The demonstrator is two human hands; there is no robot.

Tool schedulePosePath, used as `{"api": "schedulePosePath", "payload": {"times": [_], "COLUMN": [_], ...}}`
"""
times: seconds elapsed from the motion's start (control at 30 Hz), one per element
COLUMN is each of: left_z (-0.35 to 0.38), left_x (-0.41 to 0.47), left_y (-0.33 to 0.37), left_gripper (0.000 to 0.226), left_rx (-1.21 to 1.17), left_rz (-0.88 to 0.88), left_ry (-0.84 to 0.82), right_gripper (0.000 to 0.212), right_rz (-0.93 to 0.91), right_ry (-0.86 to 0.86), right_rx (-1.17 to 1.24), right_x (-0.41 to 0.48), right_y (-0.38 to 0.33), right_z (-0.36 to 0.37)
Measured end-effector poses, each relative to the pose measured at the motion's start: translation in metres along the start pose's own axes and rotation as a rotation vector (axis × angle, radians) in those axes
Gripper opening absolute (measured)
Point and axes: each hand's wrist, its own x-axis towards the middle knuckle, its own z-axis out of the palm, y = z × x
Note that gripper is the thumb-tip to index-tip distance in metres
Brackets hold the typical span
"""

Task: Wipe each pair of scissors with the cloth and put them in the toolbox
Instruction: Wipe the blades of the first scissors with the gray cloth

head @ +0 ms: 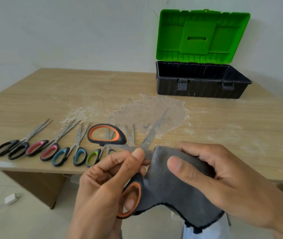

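Observation:
My left hand [106,185] holds the orange-handled scissors [152,133] wide open, thumb on the blade near the pivot, a finger through the lower orange loop; one blade points up and right, the big handle loop lies over the table. My right hand [223,185] grips the grey cloth [170,188], folded over the other blade. On the table's front left lie several scissors in a row: black-handled [11,149], pink-handled [42,149], blue-handled [70,156], and green-handled [93,157], partly hidden by my left hand. The toolbox [201,88], black with a raised green lid, stands open at the back right.
The wooden table [68,94] has a pale worn patch [147,114] in its middle, between the scissors and the toolbox. A white wall rises close behind. A white charger plug [11,198] with its cable lies on the floor below the table's left front edge.

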Motion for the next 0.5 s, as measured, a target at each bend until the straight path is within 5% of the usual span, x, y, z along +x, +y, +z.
{"api": "schedulePosePath", "payload": {"times": [0.5], "left_z": [0.001], "left_x": [-0.005], "left_y": [-0.001], "left_gripper": [0.026], "left_rx": [0.103], "left_rz": [0.087], "left_ry": [-0.040], "right_gripper": [0.079], "right_rz": [0.067], "right_ry": [0.047], "right_rx": [-0.024], "right_x": [-0.007], "right_y": [0.005], "right_z": [-0.011]}}
